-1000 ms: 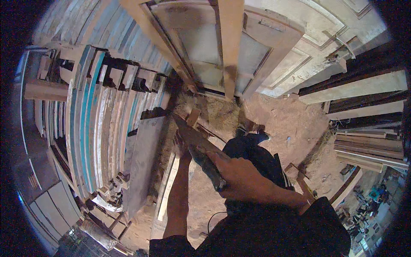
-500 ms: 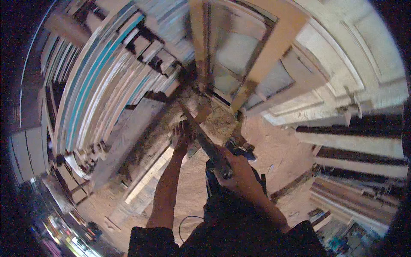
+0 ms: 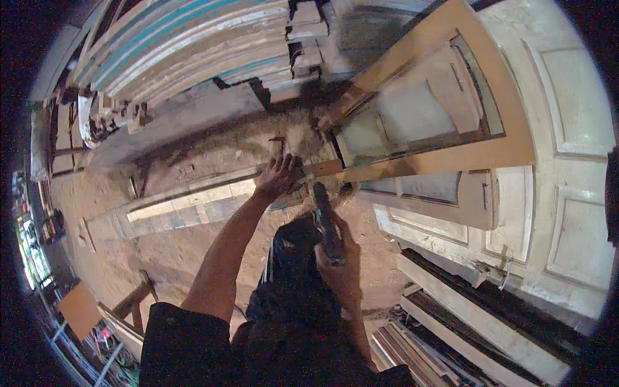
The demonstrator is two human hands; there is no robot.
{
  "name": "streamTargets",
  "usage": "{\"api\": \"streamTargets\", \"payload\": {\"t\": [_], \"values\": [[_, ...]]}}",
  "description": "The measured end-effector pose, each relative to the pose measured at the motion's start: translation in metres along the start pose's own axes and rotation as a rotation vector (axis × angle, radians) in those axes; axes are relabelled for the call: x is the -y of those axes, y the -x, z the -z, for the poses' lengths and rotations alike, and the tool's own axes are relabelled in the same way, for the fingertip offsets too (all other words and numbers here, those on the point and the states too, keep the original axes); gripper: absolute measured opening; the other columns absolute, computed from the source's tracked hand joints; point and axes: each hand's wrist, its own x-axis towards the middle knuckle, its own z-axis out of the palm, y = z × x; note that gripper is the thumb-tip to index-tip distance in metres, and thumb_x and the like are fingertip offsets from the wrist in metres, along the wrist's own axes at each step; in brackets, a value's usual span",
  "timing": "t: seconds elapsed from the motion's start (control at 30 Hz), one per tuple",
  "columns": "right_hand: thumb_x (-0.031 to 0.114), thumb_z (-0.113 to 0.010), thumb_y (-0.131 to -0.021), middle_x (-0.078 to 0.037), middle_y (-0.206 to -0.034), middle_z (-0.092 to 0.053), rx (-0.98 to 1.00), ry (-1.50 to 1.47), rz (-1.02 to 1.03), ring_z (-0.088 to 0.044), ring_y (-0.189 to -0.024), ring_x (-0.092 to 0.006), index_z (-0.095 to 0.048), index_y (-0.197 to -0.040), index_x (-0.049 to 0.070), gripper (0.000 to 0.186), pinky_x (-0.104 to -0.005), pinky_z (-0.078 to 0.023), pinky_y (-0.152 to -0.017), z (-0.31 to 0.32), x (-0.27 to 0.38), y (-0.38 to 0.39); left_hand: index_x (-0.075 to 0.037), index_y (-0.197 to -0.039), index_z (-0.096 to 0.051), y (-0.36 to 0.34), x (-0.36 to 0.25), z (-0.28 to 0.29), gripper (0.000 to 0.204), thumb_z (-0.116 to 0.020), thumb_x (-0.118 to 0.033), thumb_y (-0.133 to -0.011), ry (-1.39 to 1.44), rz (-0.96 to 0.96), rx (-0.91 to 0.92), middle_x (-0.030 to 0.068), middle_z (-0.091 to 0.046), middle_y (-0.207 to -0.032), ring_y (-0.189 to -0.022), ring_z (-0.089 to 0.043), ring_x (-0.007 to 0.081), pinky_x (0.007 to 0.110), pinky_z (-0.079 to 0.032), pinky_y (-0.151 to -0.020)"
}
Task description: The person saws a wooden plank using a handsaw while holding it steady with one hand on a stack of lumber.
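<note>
My left hand (image 3: 282,175) lies on the end of a long, low wooden piece, fingers stretched out and slightly apart. A short brown wood block (image 3: 322,169) sticks out just right of its fingers. My right hand (image 3: 340,258) is closed around a long dark hand tool (image 3: 327,222). Its far end points away from me, close to the block. It is seen nearly end-on, so its exact kind cannot be made out. My right fingers are partly hidden behind the tool.
Stacked boards (image 3: 193,48) fill the far left, above a thick plank (image 3: 187,119). A framed panel with panes (image 3: 438,151) leans at the right, before a pale panelled door (image 3: 567,116). Long timbers (image 3: 477,316) lie at lower right. A pale strip (image 3: 193,203) crosses the sandy floor.
The view has turned, so the boards and panels appear swung round. The tool now points more straight ahead and looks shorter. My left hand now lies farther over the wood, near the block.
</note>
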Motion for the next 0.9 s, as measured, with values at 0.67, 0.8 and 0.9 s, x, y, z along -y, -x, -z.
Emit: {"api": "streamTargets", "payload": {"t": [0.67,0.8,0.9], "values": [[0.008,-0.069,-0.079,-0.015,-0.099,-0.071,0.037,0.164,-0.248,-0.070,-0.086,-0.0207,-0.052,-0.133,0.005,0.057,-0.0317,-0.054,-0.077,0.014,0.054,0.019,0.000,-0.138,-0.047,-0.008,-0.005,0.000,0.071,-0.069,-0.036,-0.081,0.035,0.044,0.010,0.0232,-0.046,-0.138,-0.118,-0.051,0.0409,0.058,-0.043,-0.099],[0.009,-0.068,-0.082,-0.017,-0.109,-0.070,0.026,0.014,-0.181,-0.070,-0.092,-0.0218,-0.052,-0.133,0.004,0.054,-0.0320,-0.055,-0.078,0.009,0.028,0.001,0.001,-0.141,-0.044,-0.003,0.003,-0.001,0.072,-0.066,-0.034,-0.082,-0.095,-0.064,-0.035,0.0238,-0.046,-0.138,-0.119,-0.051,0.0401,0.056,-0.045,-0.097],[0.010,-0.068,-0.084,-0.017,-0.113,-0.069,-0.011,0.081,-0.102,-0.070,-0.093,-0.0218,-0.052,-0.133,0.004,0.052,-0.0323,-0.054,-0.079,0.030,0.014,0.053,-0.001,-0.145,-0.040,-0.001,0.005,-0.022,0.075,-0.065,-0.034,-0.082,-0.017,0.034,0.056,0.0237,-0.045,-0.139,-0.120,-0.050,0.0397,0.053,-0.045,-0.099]]}}
